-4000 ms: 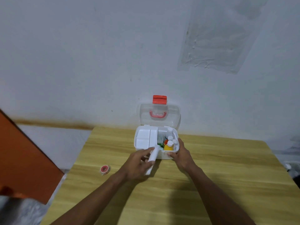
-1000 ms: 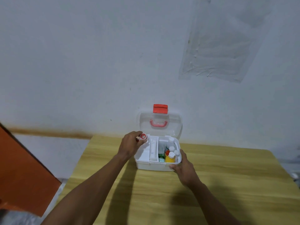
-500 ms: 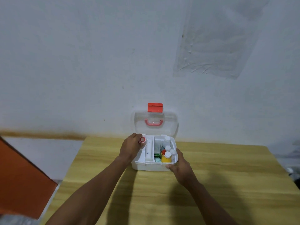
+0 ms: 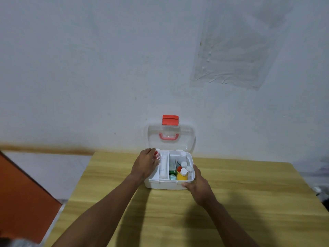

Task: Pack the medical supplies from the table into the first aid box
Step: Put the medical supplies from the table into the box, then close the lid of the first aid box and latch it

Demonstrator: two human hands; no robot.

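The little red tape roll [image 4: 156, 154] is sitting in the left hand [image 4: 145, 164], over the back left corner of the first aid box [image 4: 169, 185]. The left grip is pinching the roll between thumb and fingers. The box is sitting open on the wooden surface [image 4: 240, 202], with its clear lid [image 4: 170, 136] standing up against the wall. A long white tube [image 4: 163, 166] is lying in the tray, and small bottles [image 4: 183, 172] are standing on the right side. The right hand [image 4: 197, 186] is holding the box's front right corner, fingers curled around it. I think the roll is being put away now. Next, the hand needs to lower it into the tray and let go
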